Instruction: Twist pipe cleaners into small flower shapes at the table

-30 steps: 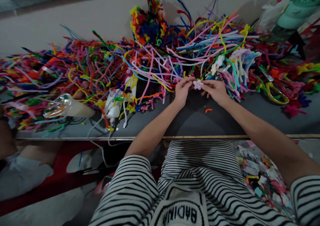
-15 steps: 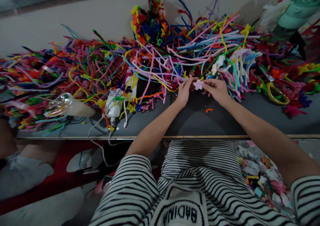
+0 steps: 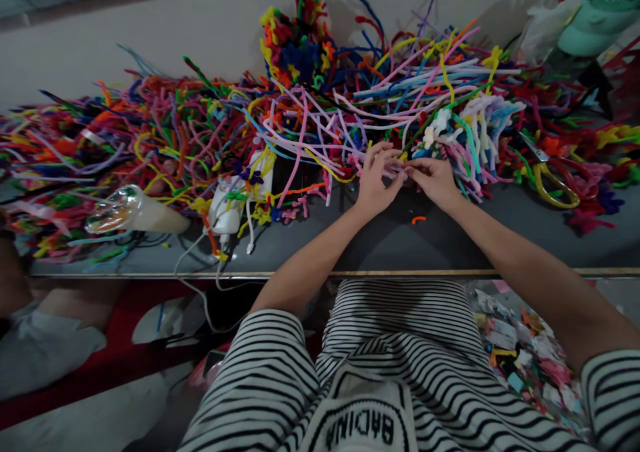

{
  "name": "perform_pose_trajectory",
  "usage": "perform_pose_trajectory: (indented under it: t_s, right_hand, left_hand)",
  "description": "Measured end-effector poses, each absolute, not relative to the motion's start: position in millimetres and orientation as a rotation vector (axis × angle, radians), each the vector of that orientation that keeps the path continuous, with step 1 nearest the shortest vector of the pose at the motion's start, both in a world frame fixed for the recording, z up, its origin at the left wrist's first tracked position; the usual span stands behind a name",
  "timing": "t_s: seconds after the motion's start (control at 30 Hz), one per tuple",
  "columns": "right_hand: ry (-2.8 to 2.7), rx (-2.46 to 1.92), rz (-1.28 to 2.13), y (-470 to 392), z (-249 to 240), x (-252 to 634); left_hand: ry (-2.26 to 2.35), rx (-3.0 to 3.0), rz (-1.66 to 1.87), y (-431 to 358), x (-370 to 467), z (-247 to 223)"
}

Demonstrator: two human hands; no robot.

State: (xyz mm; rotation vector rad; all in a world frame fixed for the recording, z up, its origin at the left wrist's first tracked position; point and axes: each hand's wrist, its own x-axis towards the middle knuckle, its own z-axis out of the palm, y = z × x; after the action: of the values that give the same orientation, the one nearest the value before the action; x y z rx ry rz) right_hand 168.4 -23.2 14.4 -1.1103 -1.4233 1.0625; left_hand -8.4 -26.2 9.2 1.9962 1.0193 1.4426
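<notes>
Both hands meet over the dark table, in front of a heap of fuzzy pipe cleaners. A small pale pink pipe-cleaner flower [image 3: 396,169] is between them, mostly hidden by fingers. My left hand [image 3: 375,184] closes on it with the thumb and fingers, the upper fingers curled above. My right hand [image 3: 436,181] pinches at its right side with thumb and forefinger. Right behind the fingers are a yellow pipe-cleaner piece and lilac stems [image 3: 345,135]. A short orange pipe-cleaner scrap [image 3: 419,220] lies on the table just below my hands.
Yellow-handled scissors [image 3: 553,189] lie at the right. At the left are a clear-wrapped cone [image 3: 157,213] and a white charger [image 3: 225,213] with cables. A multicoloured bundle [image 3: 297,45] rises at the back. Another person's leg [image 3: 75,305] shows at far left.
My left hand has turned and spread its fingers up over the pink flower, which was in plain view before and is now mostly covered. My right hand has barely moved.
</notes>
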Motion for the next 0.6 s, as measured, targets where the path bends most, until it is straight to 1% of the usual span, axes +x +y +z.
perform_pose_trajectory:
  t_s: [0.13,0.33,0.5,0.6]
  right_hand:
    - [-1.525,-1.079,0.976,-25.9,13.2,169.3]
    - [-1.609,-1.083,0.936,-28.8,15.0,172.8]
    - [-2.017,-0.934,0.879,-39.3,29.4,175.9]
    - [-2.268,-0.913,0.777,-45.3,33.7,174.0]
  left_hand:
    - [0.985,1.984,1.375,-17.5,-8.9,-0.7]
    - [1.066,1.987,1.557,-11.1,-21.1,7.1]
    - [1.160,1.866,1.687,-7.9,-25.2,8.0]
    - [1.227,1.699,1.824,-5.8,-31.6,7.2]
